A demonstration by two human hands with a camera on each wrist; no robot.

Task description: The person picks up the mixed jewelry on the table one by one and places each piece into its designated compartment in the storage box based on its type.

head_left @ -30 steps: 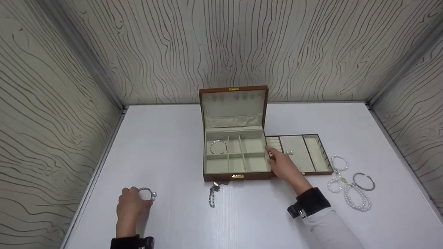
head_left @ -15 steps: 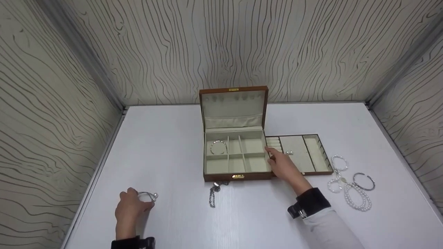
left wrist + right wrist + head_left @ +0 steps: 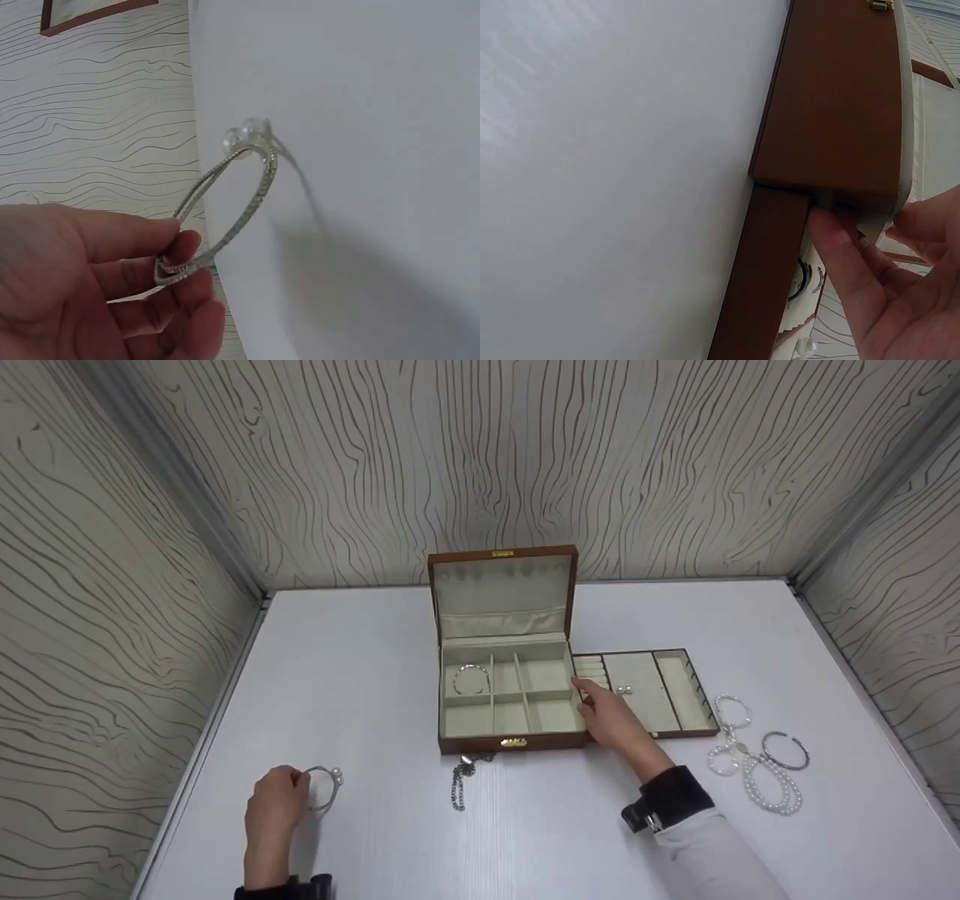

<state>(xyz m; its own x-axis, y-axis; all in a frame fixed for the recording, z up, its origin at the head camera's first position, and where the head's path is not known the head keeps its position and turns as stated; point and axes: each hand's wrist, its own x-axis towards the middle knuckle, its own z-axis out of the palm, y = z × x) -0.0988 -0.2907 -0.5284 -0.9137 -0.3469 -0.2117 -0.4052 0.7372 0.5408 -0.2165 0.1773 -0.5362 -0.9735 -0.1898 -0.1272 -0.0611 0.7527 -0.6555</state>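
Note:
My left hand (image 3: pixel 275 804) pinches a silvery rhinestone bangle (image 3: pixel 259 191) between thumb and fingers. Two pearls (image 3: pixel 246 133) sit at its far end, over the white table. To the right stands an open brown jewelry box (image 3: pixel 480 746) with cream compartments and its lid (image 3: pixel 501 592) up. A beaded bracelet (image 3: pixel 455 682) lies in the back left compartment. My right hand (image 3: pixel 611 722) grips the box's right wall, fingers at the rim and side. Below them the drawer (image 3: pixel 681 690) is pulled out, with pearl earrings (image 3: pixel 624 690) on its pad.
In front of the box lies a dark chain (image 3: pixel 458 791). Right of the drawer are a pearl necklace (image 3: pixel 787 802), a pearl bracelet (image 3: pixel 742 701) and a dark open bangle (image 3: pixel 804 756). Wood-patterned panels (image 3: pixel 495 457) enclose the table (image 3: pixel 382 840) at back and sides.
The left hand has turned the bangle, and its thumb has drawn back toward the fingers. The right hand stays on the box; the head view has shifted slightly.

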